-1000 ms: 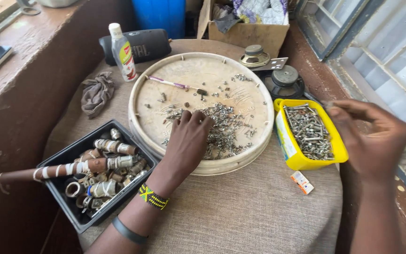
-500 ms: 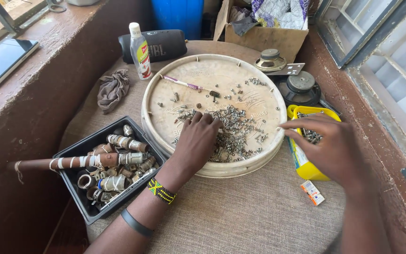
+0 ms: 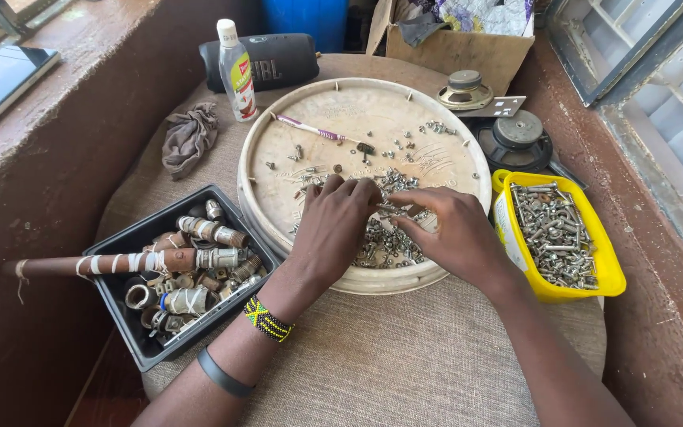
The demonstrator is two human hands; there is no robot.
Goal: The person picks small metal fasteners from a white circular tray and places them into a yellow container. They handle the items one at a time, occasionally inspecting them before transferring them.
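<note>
I am sorting the pile of small screws (image 3: 389,241) in the round tray (image 3: 278,126). My left hand (image 3: 333,225) and right hand (image 3: 452,229) rest on it, fingers bent; grip unclear. Next needs careful pinching.

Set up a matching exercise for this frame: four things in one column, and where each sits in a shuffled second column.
Things:
1. toothbrush
2. bolts
3. pipe fittings
4. crumpled rag

Places:
A. in the black tray
B. on the cloth, left of the round tray
C. in the yellow tub
D. inside the round tray, at its far side

Pairs: 1-D, 2-C, 3-A, 4-B
</note>
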